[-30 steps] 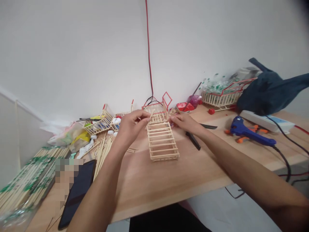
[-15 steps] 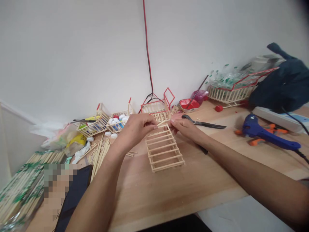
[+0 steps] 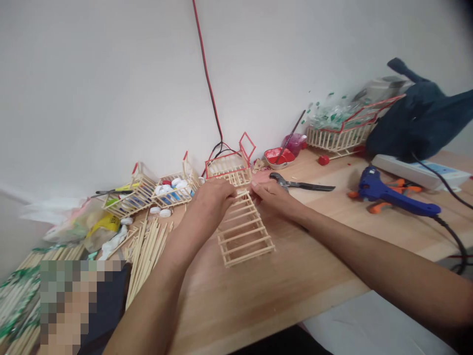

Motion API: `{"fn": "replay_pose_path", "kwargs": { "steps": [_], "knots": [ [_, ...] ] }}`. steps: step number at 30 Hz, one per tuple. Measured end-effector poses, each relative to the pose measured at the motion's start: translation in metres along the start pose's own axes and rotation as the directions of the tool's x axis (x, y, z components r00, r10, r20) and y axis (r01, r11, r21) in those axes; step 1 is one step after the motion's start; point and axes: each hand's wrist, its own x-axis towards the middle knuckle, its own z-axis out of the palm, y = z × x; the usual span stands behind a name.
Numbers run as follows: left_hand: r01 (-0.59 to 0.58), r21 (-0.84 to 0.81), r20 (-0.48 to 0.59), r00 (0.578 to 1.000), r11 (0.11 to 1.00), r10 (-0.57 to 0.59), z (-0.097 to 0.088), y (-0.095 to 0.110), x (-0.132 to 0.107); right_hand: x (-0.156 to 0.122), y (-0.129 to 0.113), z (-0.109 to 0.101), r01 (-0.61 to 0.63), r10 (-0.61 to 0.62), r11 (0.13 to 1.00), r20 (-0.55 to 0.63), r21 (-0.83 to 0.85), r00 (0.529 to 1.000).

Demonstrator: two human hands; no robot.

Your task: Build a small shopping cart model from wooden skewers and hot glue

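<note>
A ladder-like frame of thin wooden sticks rests on the table in front of me, its far end between my hands. My left hand is closed in a pinch at the far left corner. Opposite it, my right hand has thumb and finger pressed together at the far right corner. A short wooden stick spans the gap between the fingertips, across the frame's far end. The fingers partly hide both its ends. Just beyond stands a small stick basket with a red-painted rim.
Pliers and a blue glue gun lie to the right, near a power strip. Behind are a red paint dish and a stick basket of plastic bottles. Loose sticks and baskets holding bottle caps occupy the left.
The short stick, slanted above the frame's far end before, now lies lower and more level across it. My hands stay close to that end. The whole view has shifted slightly.
</note>
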Motion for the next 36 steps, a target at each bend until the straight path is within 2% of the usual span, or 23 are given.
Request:
{"fn": "replay_pose_path", "kwargs": {
  "steps": [4, 11, 16, 24, 36],
  "knots": [
    [0.01, 0.083, 0.006, 1.0, 0.997, -0.01, 0.001, 0.001, 0.001, 0.0, 0.001, 0.0, 0.025, -0.025, 0.999, 0.01, -0.041, 1.0],
    [0.069, 0.182, 0.137, 0.986, 0.981, -0.095, -0.006, 0.009, 0.001, 0.002, 0.004, 0.001, 0.029, -0.03, 0.998, -0.005, -0.062, 1.0],
    [0.072, 0.199, 0.126, 0.987, 0.977, -0.098, -0.005, 0.009, 0.001, 0.001, 0.003, 0.001, 0.028, -0.028, 0.999, 0.005, -0.046, 1.0],
    [0.146, 0.245, 0.174, 0.966, 0.959, -0.191, -0.007, 0.015, 0.004, 0.0, 0.001, 0.0, 0.033, -0.033, 0.999, 0.03, -0.026, 0.999],
    [0.135, 0.259, 0.132, 0.976, 0.956, -0.173, -0.006, 0.016, 0.002, 0.001, 0.005, -0.001, 0.0, -0.002, 0.999, 0.053, 0.034, 0.999]
  ]
}}
